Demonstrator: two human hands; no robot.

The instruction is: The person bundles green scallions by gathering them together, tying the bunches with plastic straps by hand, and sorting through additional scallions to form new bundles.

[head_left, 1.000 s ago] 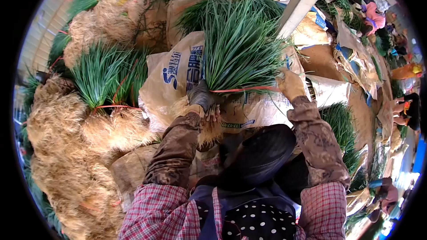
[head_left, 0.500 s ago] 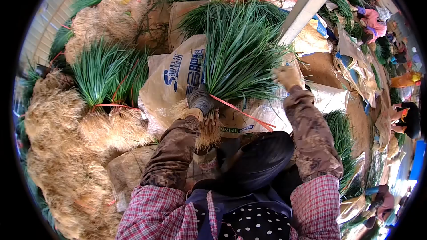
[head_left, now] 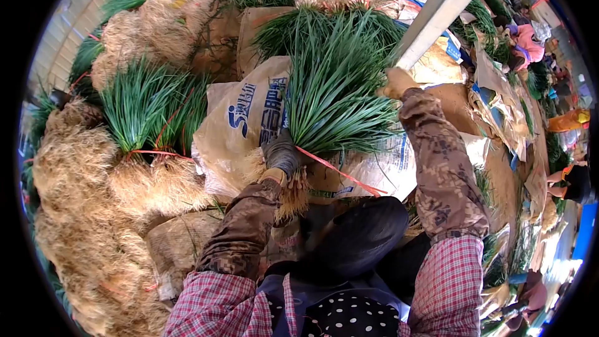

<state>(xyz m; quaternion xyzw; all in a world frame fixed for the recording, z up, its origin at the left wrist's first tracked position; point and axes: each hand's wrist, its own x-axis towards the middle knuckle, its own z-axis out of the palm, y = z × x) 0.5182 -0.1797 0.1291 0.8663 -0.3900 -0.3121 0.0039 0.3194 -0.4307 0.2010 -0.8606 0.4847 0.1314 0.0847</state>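
My left hand (head_left: 280, 155), in a dark grey glove, is wrapped round the base of a bunch of long green leafy stalks (head_left: 340, 97). Pale roots (head_left: 292, 198) hang below that fist. A pink-red strap (head_left: 342, 173) runs from beside the glove down to the right. Under the bunch lies a printed woven sack (head_left: 231, 125). My right hand (head_left: 397, 82) is at the right edge of the leaves, its fingers bent towards the leaf tips; whether they hold any leaves is too small to tell.
A grey metal post (head_left: 440, 15) slants down near my right hand. Tied bunches (head_left: 140, 109) and a large root pile (head_left: 81, 212) lie at the left. Another bundle row (head_left: 331, 1) is behind. A co-worker in pink (head_left: 529, 47) is at the far right.
My right hand has moved up slightly, closer to the foot of the post. The leaf tips at the right have shifted lower. My left hand keeps its grip on the bunch.
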